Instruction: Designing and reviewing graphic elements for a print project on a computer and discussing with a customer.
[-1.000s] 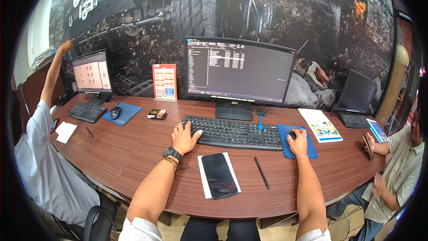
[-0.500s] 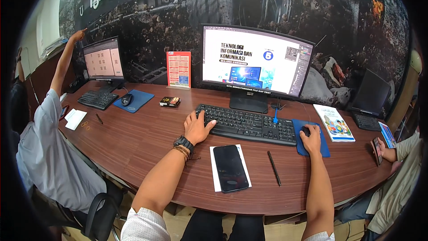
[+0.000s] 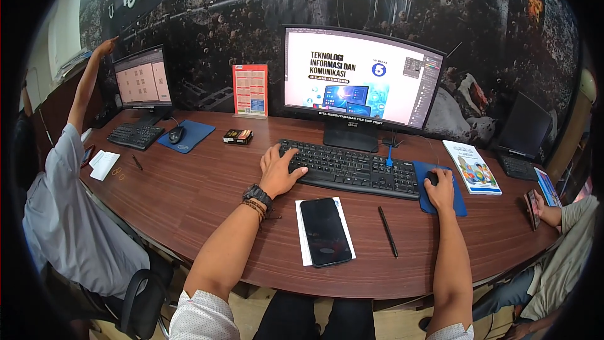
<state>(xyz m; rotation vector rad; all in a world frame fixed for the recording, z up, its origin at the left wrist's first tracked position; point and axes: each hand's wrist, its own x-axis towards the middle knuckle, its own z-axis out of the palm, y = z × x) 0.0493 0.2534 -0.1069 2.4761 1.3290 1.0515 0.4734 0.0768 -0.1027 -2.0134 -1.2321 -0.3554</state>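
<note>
My left hand (image 3: 281,169) rests on the left end of a black keyboard (image 3: 350,170), fingers spread over the keys and thumb out along the near edge. A black watch and a beaded bracelet circle that wrist. Over a black computer mouse (image 3: 431,178), on a blue mouse pad (image 3: 456,204), my right hand (image 3: 441,190) is curled. Behind the keyboard stands a monitor (image 3: 362,75) with a colourful cover design on its screen. Between my forearms lie a black smartphone (image 3: 325,232) on white paper (image 3: 305,245) and a black pen (image 3: 387,232).
A small dark box (image 3: 238,136) and a red-framed calendar card (image 3: 250,90) stand left of the monitor. A book (image 3: 473,167) lies right of the mouse pad. At the left, a person (image 3: 82,208) points upward beside another monitor (image 3: 142,78); a person at right holds a phone (image 3: 533,209).
The desk and monitor appear slightly higher in the picture. My left hand stays on the keyboard and my right hand on the mouse. More of the blue artwork shows on the screen.
</note>
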